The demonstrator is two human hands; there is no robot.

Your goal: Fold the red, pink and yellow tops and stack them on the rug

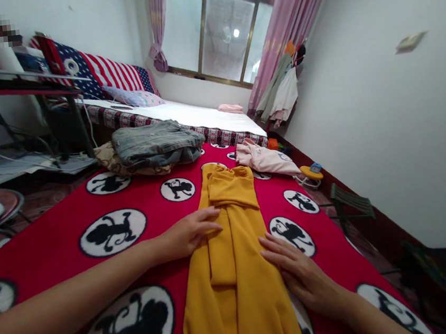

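A mustard-yellow garment (238, 271) lies lengthwise on a red blanket (54, 232) printed with black monkey figures in white circles. Its sides are folded in toward the middle, and a sleeve lies across its upper part. My left hand (188, 234) rests flat on the garment's left edge, fingers stretched out and pointing right. My right hand (298, 273) lies flat on the garment's right edge, fingers spread. Neither hand grips anything.
Folded jeans (156, 142) sit on a patterned cloth at the blanket's far left. A pink garment (266, 160) lies at the far right. Beyond are a bed with a flag-print pillow (105, 73), a window with pink curtains, a desk on the left and a small green stool (350, 204) on the right.
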